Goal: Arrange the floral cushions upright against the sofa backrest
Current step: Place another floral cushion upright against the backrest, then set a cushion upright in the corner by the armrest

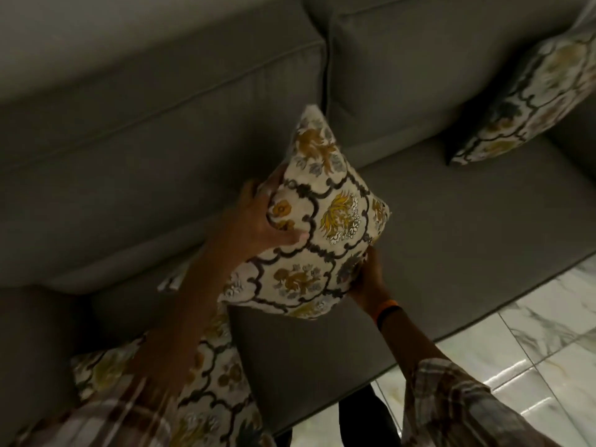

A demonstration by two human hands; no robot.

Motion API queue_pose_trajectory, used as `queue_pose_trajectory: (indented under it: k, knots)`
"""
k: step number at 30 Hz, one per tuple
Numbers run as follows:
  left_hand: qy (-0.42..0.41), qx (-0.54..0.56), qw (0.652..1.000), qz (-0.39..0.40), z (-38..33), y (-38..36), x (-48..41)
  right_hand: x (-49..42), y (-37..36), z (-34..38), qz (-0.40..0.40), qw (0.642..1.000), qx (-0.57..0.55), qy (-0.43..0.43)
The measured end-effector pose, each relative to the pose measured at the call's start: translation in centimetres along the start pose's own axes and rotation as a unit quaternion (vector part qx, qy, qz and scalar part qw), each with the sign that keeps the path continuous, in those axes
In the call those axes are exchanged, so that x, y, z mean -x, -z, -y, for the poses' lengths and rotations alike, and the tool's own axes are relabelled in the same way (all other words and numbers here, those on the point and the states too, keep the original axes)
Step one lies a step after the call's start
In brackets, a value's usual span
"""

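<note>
A cream floral cushion (317,227) with yellow flowers and dark scrollwork is held above the grey sofa seat (467,217), one corner pointing up at the backrest (161,130). My left hand (264,217) grips its left edge. My right hand (369,275) holds its lower right edge from beneath. A second floral cushion (213,398) lies on the seat at the lower left, partly hidden by my left arm. A third floral cushion (532,101) leans against the backrest at the far right.
The sofa's left armrest (29,343) rises at the lower left. White marble floor tiles (532,343) run along the sofa's front edge at the lower right. A dark gap separates the two back cushions.
</note>
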State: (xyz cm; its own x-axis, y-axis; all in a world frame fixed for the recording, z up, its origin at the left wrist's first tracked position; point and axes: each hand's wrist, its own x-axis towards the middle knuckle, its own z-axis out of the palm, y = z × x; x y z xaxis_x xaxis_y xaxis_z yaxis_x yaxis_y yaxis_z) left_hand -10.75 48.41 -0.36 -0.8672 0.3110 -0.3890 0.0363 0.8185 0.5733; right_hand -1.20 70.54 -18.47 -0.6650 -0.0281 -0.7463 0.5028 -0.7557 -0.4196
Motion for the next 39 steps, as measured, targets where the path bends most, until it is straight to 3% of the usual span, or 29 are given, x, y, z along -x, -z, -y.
queue_pose_trajectory:
  k: [7, 12, 17, 24, 27, 34, 39]
  knots:
    - [-0.139, -0.202, 0.969, -0.033, -10.3, 1.0, -13.2, -6.9, -0.8, 4.9, 0.047, 0.989, -0.142, -0.012]
    - [-0.158, -0.323, 0.93, -0.076, -11.2, -2.5, -19.2, -12.6, -0.3, 6.1, -0.036, 0.989, -0.137, -0.049]
    - [-0.047, -0.251, 0.966, -0.023, -8.7, -5.5, -20.8, -14.8, 0.5, 7.2, -0.065, 0.987, -0.122, -0.084]
    - [-0.13, -0.126, 0.982, -0.045, -7.4, -4.2, -21.4, -14.1, -0.9, 7.2, -0.075, 0.986, -0.134, -0.067]
    - [-0.122, -0.171, 0.977, -0.044, -7.5, -4.3, -21.4, -13.3, -1.2, 6.4, -0.12, 0.986, -0.116, -0.028]
    - [-0.135, -0.318, 0.921, -0.18, -6.7, -4.7, -17.5, -11.4, -1.1, 4.8, -0.169, 0.986, 0.009, 0.0]
    - [-0.188, -0.288, 0.862, -0.371, -1.2, -3.8, -11.2, -8.9, -1.4, -1.5, -0.206, 0.966, 0.153, -0.01]
